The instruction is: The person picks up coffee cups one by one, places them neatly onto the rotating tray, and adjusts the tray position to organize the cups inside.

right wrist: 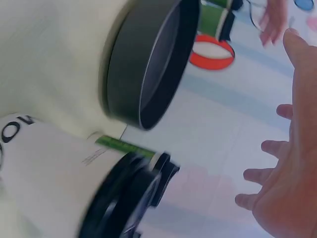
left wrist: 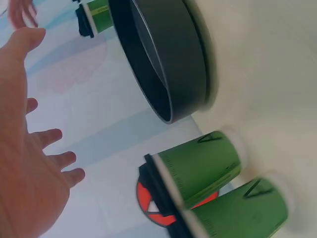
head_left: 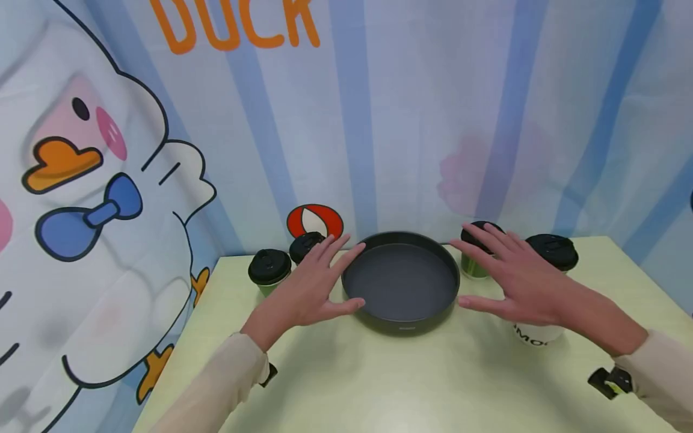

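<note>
A round dark grey pan [head_left: 400, 282] with a raised rim sits toward the back of the pale table, no handle showing. My left hand [head_left: 305, 288] hovers at the pan's left with fingers spread, and in the left wrist view that hand [left wrist: 29, 148] is apart from the pan [left wrist: 185, 54]. On the other side, my right hand [head_left: 527, 282] is also in the air, fingers extended, holding nothing. Beneath and behind it stand a white cup [head_left: 536, 334] with a black lid and a green cup [head_left: 474, 267], both partly covered by the hand in the head view.
Two green cups with black lids stand left of the pan, one nearer [head_left: 269, 270] and one behind it [head_left: 305, 245]. A blue striped cloth [head_left: 400, 120] with a duck print hangs behind the table [head_left: 406, 379].
</note>
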Motion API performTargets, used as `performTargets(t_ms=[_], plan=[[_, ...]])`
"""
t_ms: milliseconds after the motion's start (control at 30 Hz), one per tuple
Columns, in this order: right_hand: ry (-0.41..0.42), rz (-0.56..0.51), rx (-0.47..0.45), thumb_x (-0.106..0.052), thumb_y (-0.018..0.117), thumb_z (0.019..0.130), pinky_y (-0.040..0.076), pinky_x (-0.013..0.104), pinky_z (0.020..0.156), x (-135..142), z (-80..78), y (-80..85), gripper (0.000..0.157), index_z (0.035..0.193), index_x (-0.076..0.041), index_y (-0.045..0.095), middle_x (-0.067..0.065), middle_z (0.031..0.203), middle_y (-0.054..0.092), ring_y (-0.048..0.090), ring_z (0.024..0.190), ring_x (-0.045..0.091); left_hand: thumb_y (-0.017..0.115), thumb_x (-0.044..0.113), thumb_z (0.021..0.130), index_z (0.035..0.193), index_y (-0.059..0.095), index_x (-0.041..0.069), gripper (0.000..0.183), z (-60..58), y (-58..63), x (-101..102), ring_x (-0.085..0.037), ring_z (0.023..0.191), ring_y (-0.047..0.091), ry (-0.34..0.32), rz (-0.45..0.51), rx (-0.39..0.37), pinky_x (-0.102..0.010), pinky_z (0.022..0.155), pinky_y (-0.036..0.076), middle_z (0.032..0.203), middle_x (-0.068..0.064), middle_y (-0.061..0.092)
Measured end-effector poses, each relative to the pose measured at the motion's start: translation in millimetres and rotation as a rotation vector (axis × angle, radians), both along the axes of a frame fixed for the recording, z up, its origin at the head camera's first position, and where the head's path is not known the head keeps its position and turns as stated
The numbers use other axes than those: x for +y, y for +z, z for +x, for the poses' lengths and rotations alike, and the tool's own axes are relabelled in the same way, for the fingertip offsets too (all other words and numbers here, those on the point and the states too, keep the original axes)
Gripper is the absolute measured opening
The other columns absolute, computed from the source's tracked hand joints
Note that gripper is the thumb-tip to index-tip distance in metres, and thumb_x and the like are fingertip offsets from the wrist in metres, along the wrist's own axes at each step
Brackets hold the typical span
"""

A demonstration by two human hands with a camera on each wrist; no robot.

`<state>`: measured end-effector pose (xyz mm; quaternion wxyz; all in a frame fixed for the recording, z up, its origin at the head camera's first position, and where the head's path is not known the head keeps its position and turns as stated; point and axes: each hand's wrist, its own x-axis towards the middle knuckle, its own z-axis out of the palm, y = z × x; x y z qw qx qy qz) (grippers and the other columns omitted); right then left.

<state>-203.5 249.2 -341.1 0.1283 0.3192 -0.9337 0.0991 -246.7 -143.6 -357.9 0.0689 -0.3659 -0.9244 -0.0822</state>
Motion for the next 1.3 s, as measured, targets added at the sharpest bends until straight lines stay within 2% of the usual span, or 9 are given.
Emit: performTargets(t_ms=[167,300,433,533,767,933,1033,1133,1300], plan=[[-0.045,-0.166,0.026,-0.043,0.084,0.086,0.031,0.073,0.107,27.8,10.6,-15.3,0.091,0.161,-0.024,0.037,0.012,0.168,0.025,0.028,0.148,0.046,0.061,0.062,0.098,0.167,0.02,0.03,0.086,-0.7,-18.4,-9.6,-0.03,0.155,0.019,0.056,0.249,-0.123,-0.059,0.12,0.03,0.17,-0.003,0.02],[-0.107,-0.294,0.025,-0.033,0.087,0.084,0.032,0.074,0.104,50.0,18.4,-32.0,0.09,0.16,-0.02,0.04,0.014,0.167,0.027,0.029,0.147,0.047,0.063,0.053,0.101,0.162,0.033,0.025,0.074,0.7,-35.3,-15.2,-0.024,0.149,0.031,0.109,0.452,-0.21,-0.057,0.117,0.036,0.163,-0.001,0.034],[-0.167,-0.408,0.023,-0.027,0.086,0.086,0.026,0.078,0.106,66.2,25.6,-51.4,0.085,0.158,-0.014,0.041,0.019,0.164,0.029,0.027,0.146,0.05,0.065,0.043,0.103,0.152,0.05,0.013,0.059,0.3,-54.9,-15.9,-0.028,0.138,0.048,0.163,0.631,-0.304,-0.054,0.113,0.044,0.152,-0.005,0.05],[-0.205,-0.47,0.041,-0.024,0.086,0.085,0.023,0.08,0.108,73.1,29.1,-67.1,0.085,0.157,-0.01,0.042,0.023,0.162,0.031,0.027,0.145,0.052,0.066,0.036,0.103,0.148,0.053,0.006,0.056,-1.6,-71.2,-15.9,-0.036,0.134,0.052,0.198,0.745,-0.401,-0.054,0.111,0.046,0.149,-0.01,0.052],[-0.291,-0.59,0.016,-0.022,0.085,0.086,0.019,0.082,0.107,80.9,31.0,-94.8,0.089,0.159,-0.01,0.038,0.026,0.161,0.03,0.024,0.147,0.052,0.063,0.032,0.105,0.148,0.052,0.004,0.053,-7.3,-97.9,-13.0,-0.039,0.127,0.059,0.303,0.928,-0.53,-0.049,0.103,0.054,0.149,-0.02,0.052],[-0.342,-0.638,-0.015,-0.023,0.087,0.084,0.022,0.081,0.106,83.0,30.0,-105.7,0.093,0.161,-0.013,0.035,0.026,0.159,0.032,0.028,0.145,0.052,0.06,0.03,0.107,0.152,0.044,-0.001,0.057,-12.8,-111.4,-3.5,-0.043,0.123,0.06,0.37,1.127,-0.734,-0.049,0.103,0.053,0.147,-0.025,0.047],[-0.375,-0.663,-0.03,-0.024,0.088,0.084,0.025,0.081,0.105,82.8,31.3,-111.1,0.094,0.161,-0.014,0.036,0.026,0.158,0.034,0.03,0.143,0.052,0.059,0.026,0.107,0.154,0.037,-0.006,0.061,-15.5,-119.1,5.3,-0.046,0.123,0.059,0.39,1.225,-0.818,-0.05,0.103,0.053,0.145,-0.028,0.047],[-0.405,-0.684,-0.028,-0.024,0.089,0.082,0.029,0.078,0.102,81.5,34.1,-115.7,0.094,0.16,-0.014,0.037,0.026,0.154,0.038,0.035,0.139,0.052,0.06,0.023,0.106,0.153,0.038,-0.008,0.06,-16.8,-125.4,14.1,-0.04,0.114,0.066,0.417,1.29,-0.854,-0.047,0.099,0.056,0.137,-0.028,0.053],[-0.449,-0.715,-0.021,-0.025,0.09,0.082,0.033,0.071,0.105,80.6,40.8,-123.3,0.095,0.161,-0.018,0.037,0.024,0.152,0.042,0.038,0.137,0.048,0.062,0.02,0.104,0.147,0.045,-0.008,0.054,-18.3,-128.7,25.1,-0.021,0.095,0.067,0.442,1.326,-0.875,-0.04,0.091,0.06,0.12,-0.019,0.063]])
